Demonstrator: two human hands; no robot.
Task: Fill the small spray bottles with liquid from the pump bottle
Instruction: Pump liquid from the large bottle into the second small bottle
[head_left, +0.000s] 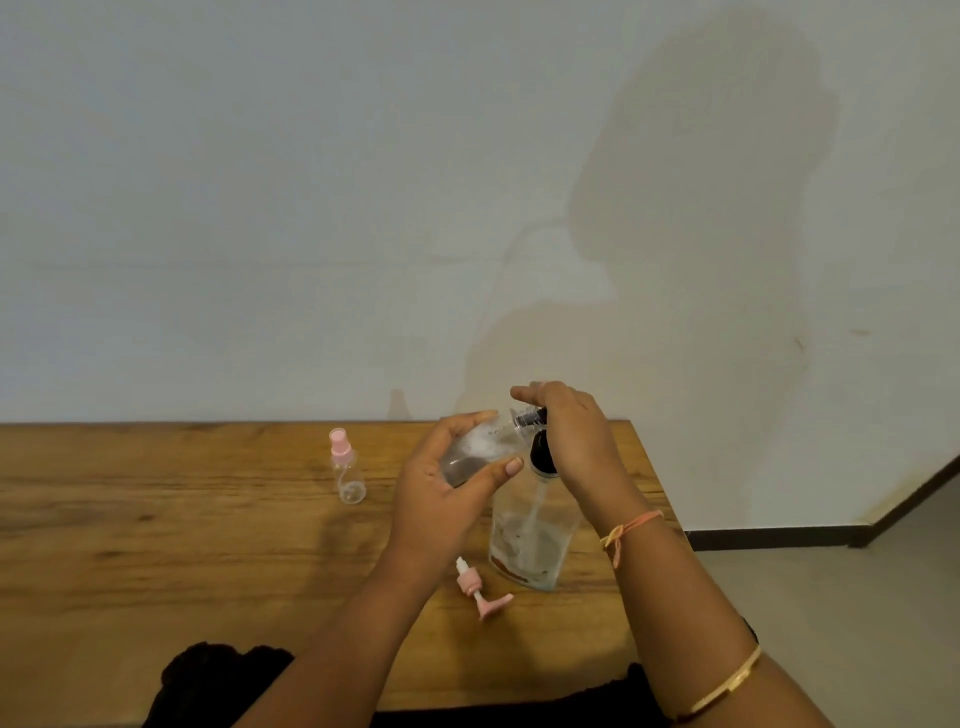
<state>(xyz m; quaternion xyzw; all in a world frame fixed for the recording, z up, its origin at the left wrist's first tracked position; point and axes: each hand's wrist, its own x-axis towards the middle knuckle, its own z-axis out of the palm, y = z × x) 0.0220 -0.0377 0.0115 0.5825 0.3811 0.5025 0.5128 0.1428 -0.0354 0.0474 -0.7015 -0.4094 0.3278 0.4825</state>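
My left hand grips a small clear spray bottle, tilted on its side with its open neck at the pump's nozzle; some liquid and foam show inside. My right hand is curled over the black pump head of the clear pump bottle, which stands on the wooden table with a little liquid at its bottom. A pink spray cap lies on the table just left of the pump bottle. A second small spray bottle, pink cap on, stands upright further left.
The table's right edge runs close to the pump bottle, with floor beyond. A pale wall stands behind the table. Dark clothing shows at the near edge.
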